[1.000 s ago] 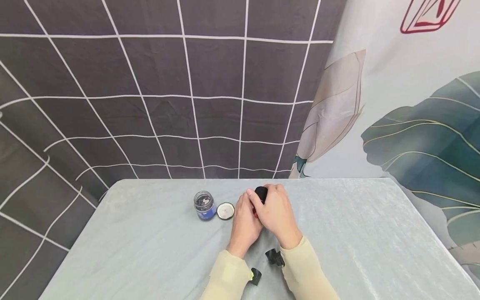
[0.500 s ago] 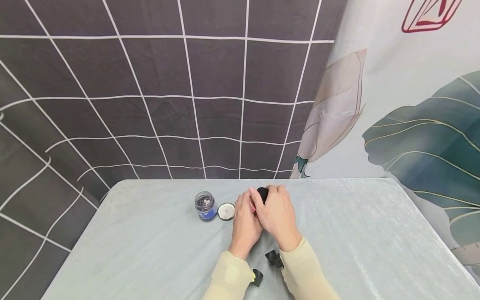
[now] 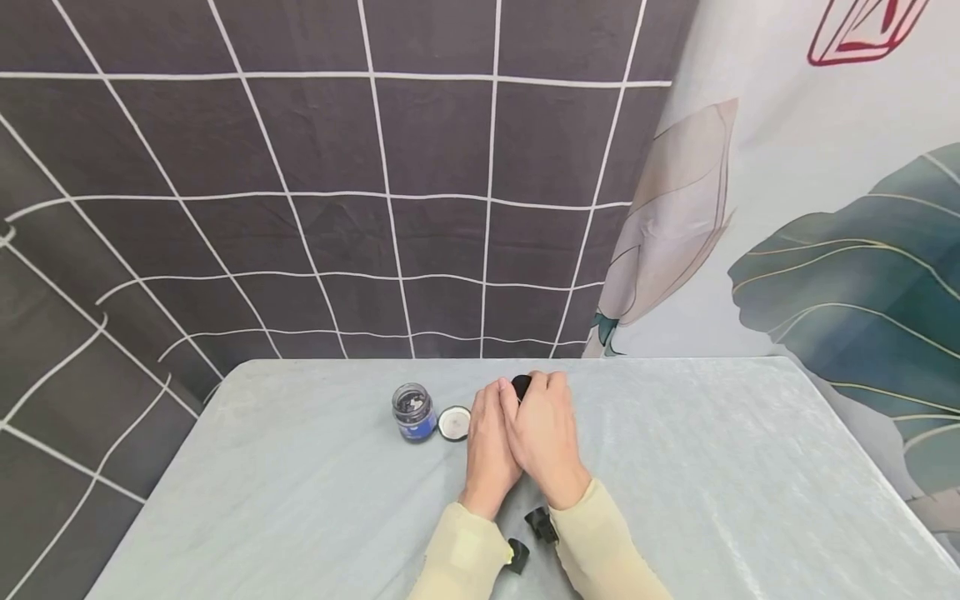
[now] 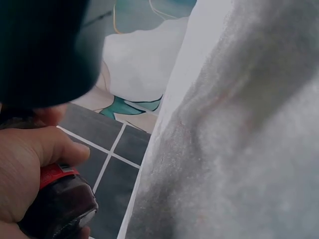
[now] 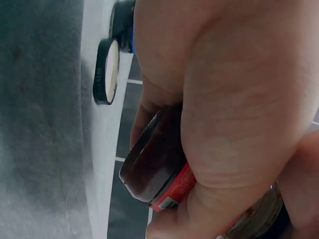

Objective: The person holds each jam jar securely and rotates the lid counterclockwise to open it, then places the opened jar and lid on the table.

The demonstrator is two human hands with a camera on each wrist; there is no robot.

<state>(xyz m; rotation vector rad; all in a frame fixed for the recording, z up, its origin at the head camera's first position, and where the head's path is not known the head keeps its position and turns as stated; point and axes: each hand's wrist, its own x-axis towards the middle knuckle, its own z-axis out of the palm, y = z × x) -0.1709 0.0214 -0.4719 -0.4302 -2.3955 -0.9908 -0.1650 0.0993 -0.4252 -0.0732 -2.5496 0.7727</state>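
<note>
Both hands meet around a dark glass jar (image 5: 152, 159) with a red label (image 5: 182, 189). My left hand (image 3: 489, 446) grips the jar's body; in the left wrist view its thumb lies across the red label. Over the jar's top is my right hand (image 3: 543, 437), gripping the black lid (image 3: 521, 385), of which only a small part shows in the head view. The jar is tilted, its base pointing down and left in the right wrist view. From above, the hands hide nearly all of the jar.
Left of the hands stands an open glass jar (image 3: 415, 412) with a blue label and dark contents. Beside it a loose lid (image 3: 453, 423) lies with its pale inside up. A pale cloth covers the table (image 3: 300, 500); a dark gridded curtain (image 3: 420, 233) hangs behind.
My right hand has turned slightly and come in over the left, covering more of the black lid and the red label. The open jar and loose lid stay on the table.
</note>
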